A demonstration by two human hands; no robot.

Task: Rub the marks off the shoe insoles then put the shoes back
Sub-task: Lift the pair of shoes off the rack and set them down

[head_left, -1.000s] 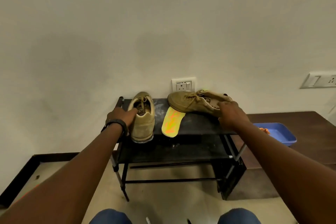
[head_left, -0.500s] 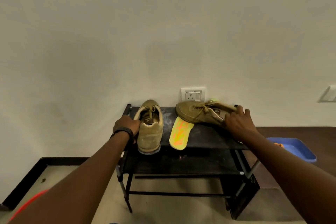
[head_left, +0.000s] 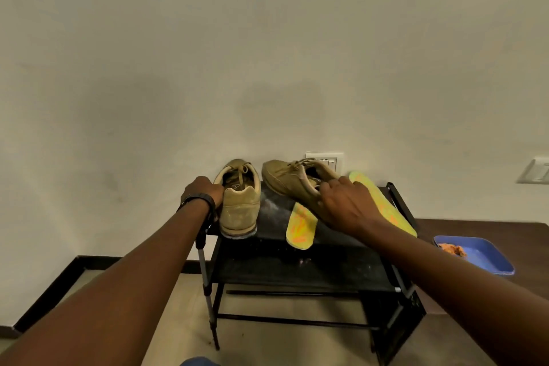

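Observation:
Two tan suede shoes stand on the top shelf of a black shoe rack (head_left: pixel 332 272). The left shoe (head_left: pixel 241 208) stands upright with its heel toward me; my left hand (head_left: pixel 205 192) grips its left side at the collar. The right shoe (head_left: pixel 292 181) is tilted with its toe to the left, and my right hand (head_left: pixel 344 205) holds it at the heel opening. One yellow insole with orange marks (head_left: pixel 300 227) lies on the shelf under that shoe. A second yellow insole (head_left: pixel 383 206) lies behind my right hand, partly hidden by it.
A blue tray (head_left: pixel 481 255) with an orange cloth (head_left: pixel 451 248) sits on a dark brown surface to the right of the rack. A white wall socket (head_left: pixel 325 159) is behind the shoes, a switch plate (head_left: pixel 534 171) farther right. Tan floor lies below.
My right hand has drawn the right shoe leftward and lifted it, uncovering the second insole behind it. The left hand stays on the left shoe.

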